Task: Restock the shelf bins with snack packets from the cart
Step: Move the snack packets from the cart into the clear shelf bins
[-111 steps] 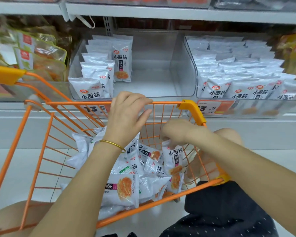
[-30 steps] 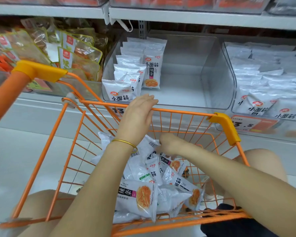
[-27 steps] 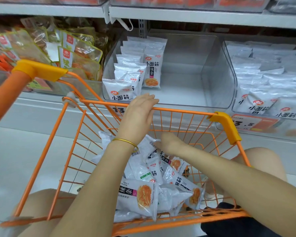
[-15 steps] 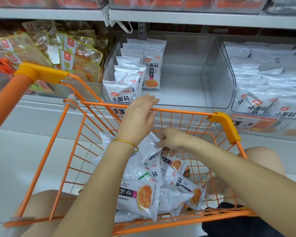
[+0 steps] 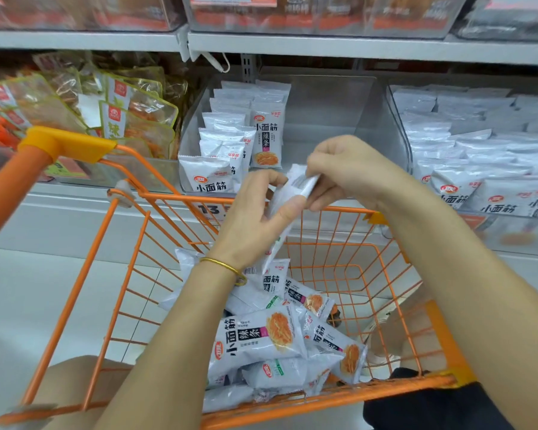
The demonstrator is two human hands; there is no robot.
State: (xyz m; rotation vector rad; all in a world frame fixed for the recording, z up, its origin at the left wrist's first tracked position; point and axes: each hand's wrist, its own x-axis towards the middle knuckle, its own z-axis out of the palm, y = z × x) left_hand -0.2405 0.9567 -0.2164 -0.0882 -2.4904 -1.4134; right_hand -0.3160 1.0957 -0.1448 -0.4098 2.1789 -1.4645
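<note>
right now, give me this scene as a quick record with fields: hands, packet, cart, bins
left hand: holds a white packet by its middle
right hand: pinches the same packet's upper end
cart: orange wire, loose packets piled inside
middle bin: clear, stocked packets in rows on its left side, right side bare
right bin: packed with similar packets
task state: held packet is above the cart's far rim, not yet in a bin

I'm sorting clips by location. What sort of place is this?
Most likely a supermarket or convenience-store aisle: clear plastic shelf bins hold rows of white snack packets, an orange price label sits below them, and an orange wire shopping cart stands in front.
</note>
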